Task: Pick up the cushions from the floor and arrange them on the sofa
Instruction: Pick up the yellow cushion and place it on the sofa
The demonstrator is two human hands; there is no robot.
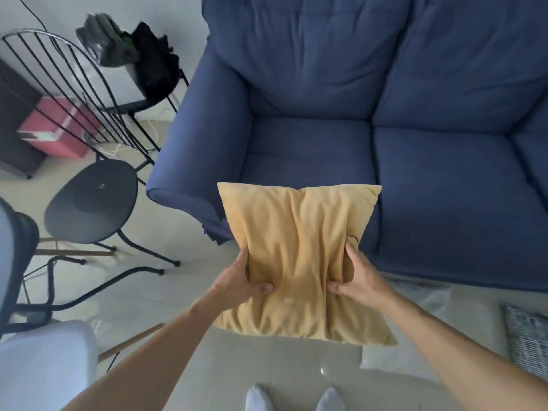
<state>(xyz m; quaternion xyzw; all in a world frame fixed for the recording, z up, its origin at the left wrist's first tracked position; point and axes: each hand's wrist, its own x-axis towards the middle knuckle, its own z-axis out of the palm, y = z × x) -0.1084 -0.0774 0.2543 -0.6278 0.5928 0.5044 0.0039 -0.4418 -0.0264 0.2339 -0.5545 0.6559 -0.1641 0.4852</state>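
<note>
soft mustard-yellow square fabric cushion (299,262) is being held off the floor in front of the blue fabric sofa (385,114), pinched at both sides by left hand (240,281) and right hand (360,278).

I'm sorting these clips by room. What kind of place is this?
Most likely a home living room: a blue sofa, a yellow cushion held before it, and black wire chairs on a pale tiled floor.
</note>
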